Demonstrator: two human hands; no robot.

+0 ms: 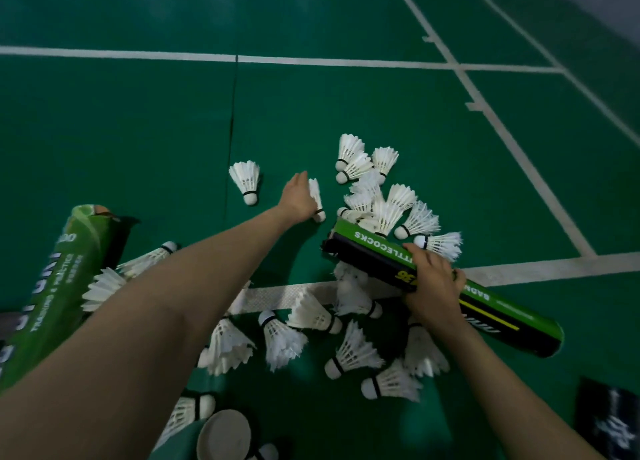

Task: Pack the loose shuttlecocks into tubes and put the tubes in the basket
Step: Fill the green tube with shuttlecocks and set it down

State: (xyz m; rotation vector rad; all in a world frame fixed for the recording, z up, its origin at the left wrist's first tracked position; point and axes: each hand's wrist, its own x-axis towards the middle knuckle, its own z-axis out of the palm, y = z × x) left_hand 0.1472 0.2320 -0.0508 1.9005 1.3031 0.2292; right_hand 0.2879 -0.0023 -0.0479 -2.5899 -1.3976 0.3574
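The floor [138,130] is deep green, crossed by white lines [311,61]. The shuttlecocks [353,354] are white, each with a thin black band at its cork. The right tube [509,319] is green and black with white lettering and a yellow stripe; the left tube [48,297] is green with white lettering.

Head-worn view, steeply down at nearby court floor [138,130]

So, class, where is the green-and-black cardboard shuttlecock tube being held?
Head view, right of centre: the green-and-black cardboard tube slants across the pile of white feather shuttlecocks, gripped by the right hand.
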